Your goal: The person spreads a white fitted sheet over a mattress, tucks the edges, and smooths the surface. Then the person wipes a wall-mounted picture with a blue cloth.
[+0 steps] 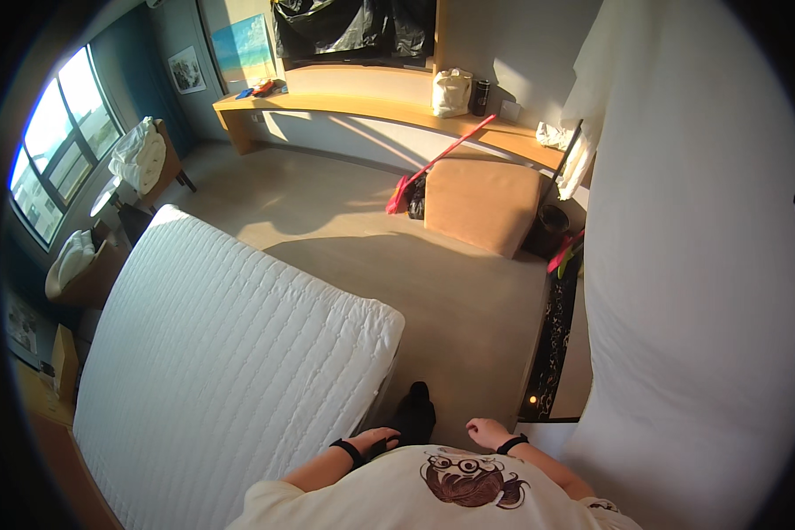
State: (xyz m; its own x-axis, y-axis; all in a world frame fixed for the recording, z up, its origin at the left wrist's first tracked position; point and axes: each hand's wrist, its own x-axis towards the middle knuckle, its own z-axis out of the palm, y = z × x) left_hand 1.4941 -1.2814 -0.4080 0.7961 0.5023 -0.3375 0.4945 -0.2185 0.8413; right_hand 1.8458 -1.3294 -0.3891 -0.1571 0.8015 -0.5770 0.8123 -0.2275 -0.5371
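Note:
Low in front of my body, my left hand (pixel 373 438) hangs by the near right corner of a bed mattress with a white quilted cover (pixel 252 344); its fingers are partly hidden against my dark trouser leg, and whether it holds anything is unclear. My right hand (pixel 487 433) is over the floor to the right, its fingers curled loosely, with no object visible in it. Both wrists wear black bands. A large white cloth (pixel 689 252) hangs along the right side, beyond my right hand.
A tan upholstered stool (pixel 482 202) stands near the curved wooden desk (pixel 364 106), between a pink long-handled dustpan or broom (pixel 397 194) and a dark bin (pixel 551 222). Armchairs (pixel 96 265) bearing white linens stand left by the window. A dark patterned strip (pixel 554 344) crosses the floor at right.

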